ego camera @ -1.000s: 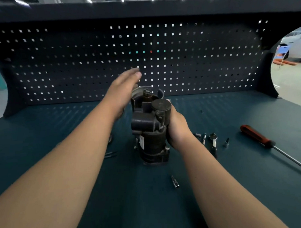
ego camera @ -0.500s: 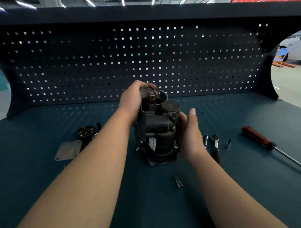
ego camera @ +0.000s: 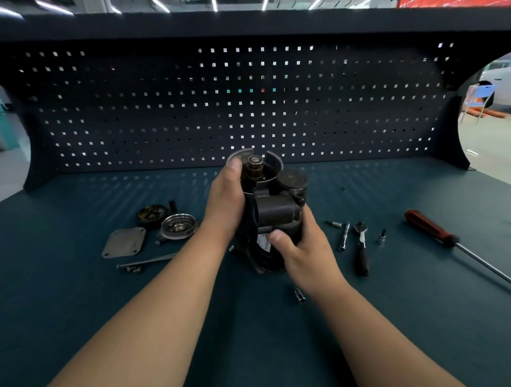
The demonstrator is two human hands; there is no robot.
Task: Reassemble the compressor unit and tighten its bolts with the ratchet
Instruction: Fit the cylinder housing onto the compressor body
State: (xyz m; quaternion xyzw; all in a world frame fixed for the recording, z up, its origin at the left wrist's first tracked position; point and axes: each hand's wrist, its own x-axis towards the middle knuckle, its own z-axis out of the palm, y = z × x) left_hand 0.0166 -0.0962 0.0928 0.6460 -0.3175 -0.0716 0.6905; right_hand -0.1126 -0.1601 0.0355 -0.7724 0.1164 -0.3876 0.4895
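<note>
Right hand (ego camera: 305, 251) now around compressor (ego camera: 278, 212), label (ego camera: 262, 243) unreadable

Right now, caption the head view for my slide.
Left hand and right hand grip the upright compressor unit; ratchet lies nearby on the bench.

A vehicle workshop: a workbench with a dark teal tabletop (ego camera: 78, 301) backed by a black pegboard (ego camera: 245, 106), under ceiling strip lights (ego camera: 214, 3). A ratchet (ego camera: 361, 247), a socket (ego camera: 382, 237), a red-handled screwdriver (ego camera: 429, 227) and long bolts (ego camera: 146, 262) lie around a part-dismantled compressor (ego camera: 278, 212), with a metal plate (ego camera: 124, 242) toward the left edge. Past the right edge, a white car (ego camera: 505, 83) stands on a pale floor.
</note>
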